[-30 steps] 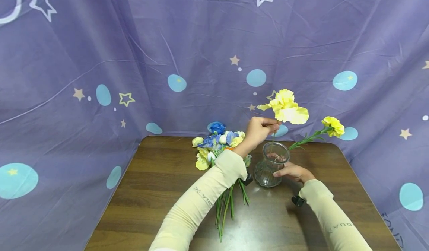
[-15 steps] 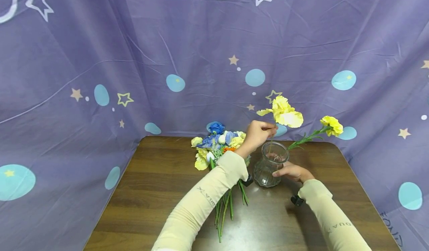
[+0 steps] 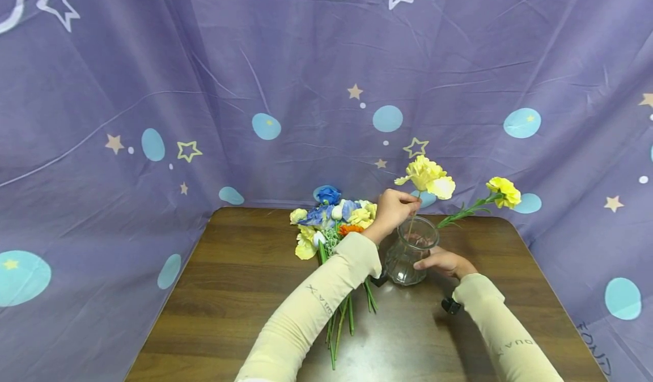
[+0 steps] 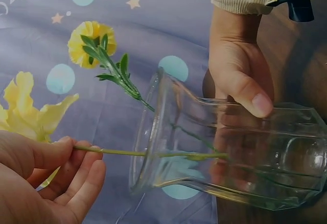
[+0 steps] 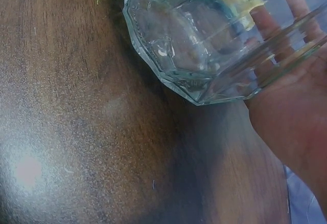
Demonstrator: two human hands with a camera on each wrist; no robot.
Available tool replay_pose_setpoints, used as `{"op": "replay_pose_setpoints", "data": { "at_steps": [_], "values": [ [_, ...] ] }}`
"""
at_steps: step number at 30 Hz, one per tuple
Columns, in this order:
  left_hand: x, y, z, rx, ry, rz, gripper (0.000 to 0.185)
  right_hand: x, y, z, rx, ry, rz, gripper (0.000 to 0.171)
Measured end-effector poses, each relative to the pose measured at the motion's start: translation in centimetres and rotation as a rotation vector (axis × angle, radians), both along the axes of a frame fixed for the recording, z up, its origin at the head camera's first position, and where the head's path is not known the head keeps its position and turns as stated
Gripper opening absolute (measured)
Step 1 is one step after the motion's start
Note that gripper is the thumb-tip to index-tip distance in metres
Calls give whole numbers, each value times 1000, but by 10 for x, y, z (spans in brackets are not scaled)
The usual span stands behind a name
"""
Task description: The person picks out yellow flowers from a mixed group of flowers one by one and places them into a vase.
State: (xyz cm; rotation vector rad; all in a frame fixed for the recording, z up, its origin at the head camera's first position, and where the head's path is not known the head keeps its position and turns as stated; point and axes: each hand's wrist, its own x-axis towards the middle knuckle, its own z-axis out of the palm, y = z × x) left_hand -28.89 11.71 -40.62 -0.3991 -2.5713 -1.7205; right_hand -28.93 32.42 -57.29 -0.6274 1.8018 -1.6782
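Observation:
My left hand (image 3: pixel 395 209) pinches the thin stem of a yellow iris (image 3: pixel 425 177) just below its bloom. In the left wrist view the stem (image 4: pixel 117 152) passes through the mouth of a clear glass vase (image 4: pixel 301 132), its lower end inside. My right hand (image 3: pixel 449 262) grips the vase's side, thumb toward me and fingers behind the glass; the vase looks tilted slightly. A yellow carnation (image 3: pixel 504 192) leans out of the vase to the right, its green stem showing through the glass. In the right wrist view, the right hand (image 5: pixel 291 106) lies along the vase wall.
A bunch of flowers (image 3: pixel 321 216) in blue, yellow, white and orange lies left of the vase, partly behind the left forearm, with green stems (image 3: pixel 340 328) pointing toward me. A patterned purple cloth (image 3: pixel 306 87) hangs behind the wooden table (image 3: pixel 204 314).
My left hand has come down a little, lowering the yellow iris so its stem sits deeper in the vase. The right hand and the vase have stayed almost in place.

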Motion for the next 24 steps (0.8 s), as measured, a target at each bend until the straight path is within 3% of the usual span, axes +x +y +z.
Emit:
{"op": "replay_pose_setpoints", "data": {
  "at_steps": [5, 11, 20, 24],
  "values": [
    [-3, 5, -7, -32, -5, 31, 9, -1, -1, -1, -20, 11, 6, 90],
    [-2, 7, -8, -67, -9, 47, 9, -1, -1, 0, -9, 3, -2, 91],
    [0, 11, -14, -171, 95, 60, 9, -1, 0, -2, -7, 8, 1, 91],
    [0, 14, -17, -203, 105, 82, 9, -1, 0, -2, 2, 10, -10, 92]
  ]
}}
